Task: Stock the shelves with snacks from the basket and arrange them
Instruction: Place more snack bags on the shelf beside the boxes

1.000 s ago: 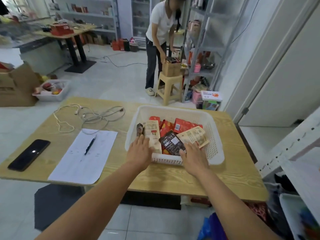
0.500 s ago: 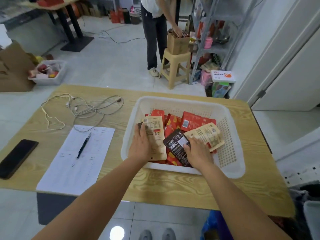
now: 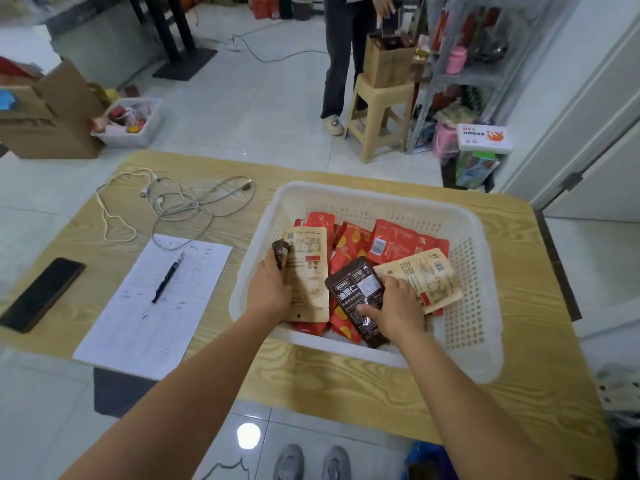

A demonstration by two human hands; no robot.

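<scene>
Two pouches (image 3: pixel 308 271) (image 3: pixel 356 292) gripped in basket (image 3: pixel 485 292) | cables (image 3: pixel 187 206), paper (image 3: pixel 138 327), pen (image 3: pixel 168 277), phone (image 3: pixel 41 294) left

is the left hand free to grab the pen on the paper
Probably not: the left hand grips a tan packet in the basket, though the pen lies uncovered on the paper.

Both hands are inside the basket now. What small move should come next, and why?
Probably lift both hands straight up out of the basket. The left hand grips a tan pouch with a small dark pack, the right hand grips a dark pouch and touches a second tan pouch. All are within the walls, so they must clear the rim before being shelved.
</scene>
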